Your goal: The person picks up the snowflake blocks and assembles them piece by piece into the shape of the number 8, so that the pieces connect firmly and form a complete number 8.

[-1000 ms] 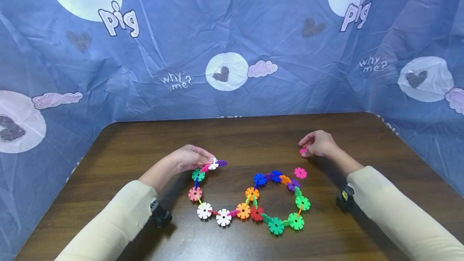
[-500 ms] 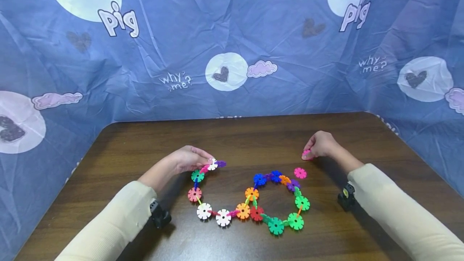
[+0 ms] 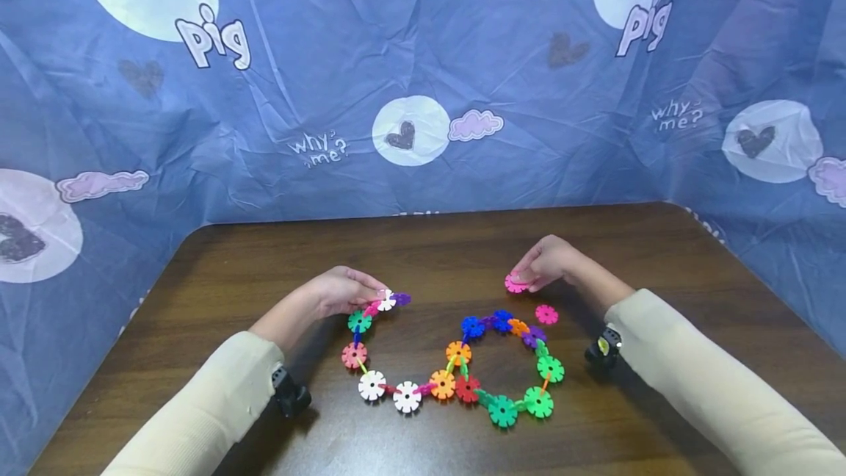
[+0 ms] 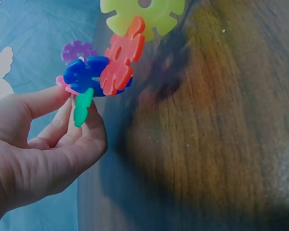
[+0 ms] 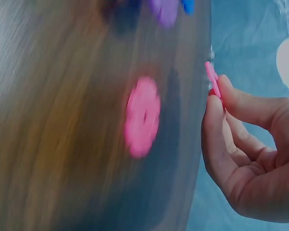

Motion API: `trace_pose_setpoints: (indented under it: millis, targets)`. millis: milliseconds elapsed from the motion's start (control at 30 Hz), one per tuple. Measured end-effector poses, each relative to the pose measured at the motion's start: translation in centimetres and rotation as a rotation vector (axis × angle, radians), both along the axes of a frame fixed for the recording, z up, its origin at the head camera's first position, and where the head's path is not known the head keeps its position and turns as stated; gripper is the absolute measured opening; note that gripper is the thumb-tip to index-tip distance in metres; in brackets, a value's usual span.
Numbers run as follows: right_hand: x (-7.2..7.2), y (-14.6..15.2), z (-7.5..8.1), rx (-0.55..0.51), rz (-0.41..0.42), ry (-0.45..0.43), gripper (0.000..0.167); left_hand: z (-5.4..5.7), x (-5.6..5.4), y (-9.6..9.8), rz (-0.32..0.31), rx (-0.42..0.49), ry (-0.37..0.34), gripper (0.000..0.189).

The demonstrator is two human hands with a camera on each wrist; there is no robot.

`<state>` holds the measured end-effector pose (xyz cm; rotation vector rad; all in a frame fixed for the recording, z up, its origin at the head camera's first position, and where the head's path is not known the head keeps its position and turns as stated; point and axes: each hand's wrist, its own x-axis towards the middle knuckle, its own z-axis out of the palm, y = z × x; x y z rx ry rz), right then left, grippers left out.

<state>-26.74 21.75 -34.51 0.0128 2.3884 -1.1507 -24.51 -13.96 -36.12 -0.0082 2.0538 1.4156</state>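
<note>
Notched, flower-shaped plastic discs are linked into a colourful chain (image 3: 407, 397) on the table; its right part closes into a ring, its left part curves up. At the left part's upper end my left hand (image 3: 344, 291) pinches the chain beside a white disc (image 3: 386, 301), with a purple disc (image 3: 401, 299) at the tip. The left wrist view shows blue (image 4: 84, 74), red (image 4: 121, 57) and green (image 4: 83, 108) discs by the fingers. My right hand (image 3: 548, 261) pinches a pink flower disc (image 3: 515, 284) between thumb and finger, apart from the chain.
A loose pink disc (image 3: 546, 314) lies on the brown wooden table (image 3: 317, 439), just beyond the ring's upper right. Blue printed cloth (image 3: 423, 35) hangs behind the table and along its sides. Black cameras (image 3: 291, 391) are strapped at both wrists.
My right hand has moved left with its pink disc, toward the chain's raised end. The left hand and the chain have stayed nearly still.
</note>
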Motion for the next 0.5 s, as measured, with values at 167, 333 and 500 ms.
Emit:
trace_pose_setpoints:
  millis: [167,333,500]
  targets:
    - [0.1,-3.0,0.5,-0.06,-0.023,-0.024,0.026,-0.1,0.1,0.0,-0.002,-0.005,0.007,0.031]
    - [0.6,-6.3,0.6,-0.125,0.005,-0.058,0.027,0.0,0.2,-0.2,-0.005,-0.009,0.007,0.032]
    - [1.2,-9.2,0.7,-0.17,0.019,-0.068,0.024,0.0,0.1,-0.2,-0.015,0.001,0.017,0.033]
